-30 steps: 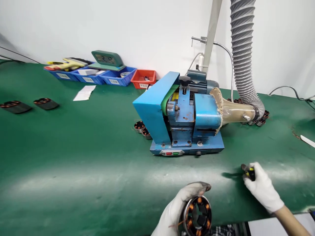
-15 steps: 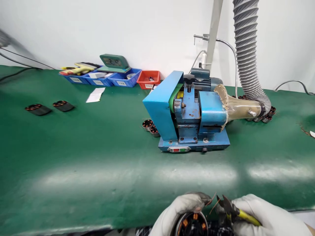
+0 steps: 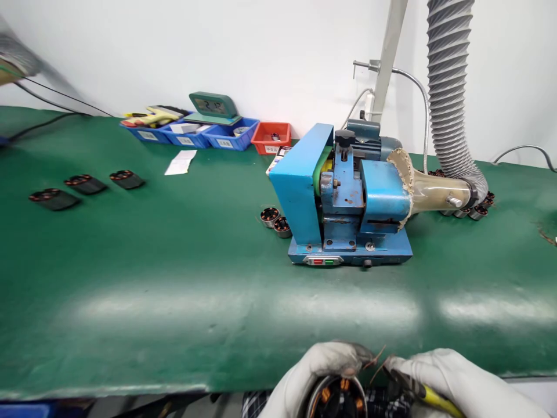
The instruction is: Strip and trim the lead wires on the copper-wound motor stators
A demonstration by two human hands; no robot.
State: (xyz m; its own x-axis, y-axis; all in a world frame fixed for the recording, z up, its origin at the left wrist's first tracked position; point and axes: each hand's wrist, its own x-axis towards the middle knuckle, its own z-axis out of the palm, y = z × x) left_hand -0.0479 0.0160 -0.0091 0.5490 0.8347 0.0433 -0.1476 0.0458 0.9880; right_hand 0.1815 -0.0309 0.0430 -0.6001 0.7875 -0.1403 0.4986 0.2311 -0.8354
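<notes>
At the bottom edge my left hand [image 3: 311, 374], in a white glove, is closed round a round motor stator [image 3: 337, 400] with copper coils, its lower half cut off by the frame. Thin copper wire ends [image 3: 375, 357] stick up from it. My right hand [image 3: 456, 380], also gloved, grips small cutters with a yellow handle [image 3: 429, 395]; their dark tip sits at the wire ends, right beside the left hand's fingers. Both hands hover just in front of the near edge of the green table [image 3: 174, 273].
A blue bench machine [image 3: 343, 197] with a grey ribbed hose [image 3: 450, 93] stands mid-table. Two stators [image 3: 275, 220] lie at its left, more [image 3: 472, 209] behind its right. Three dark parts [image 3: 85, 187] lie far left. Blue bins [image 3: 195, 134], a red bin [image 3: 272, 136] and a clock [image 3: 213, 106] line the wall.
My right hand lifted the cutters from the table at the right and brought them to the stator's wires. The view shifted left, and both hands sank toward the bottom edge.
</notes>
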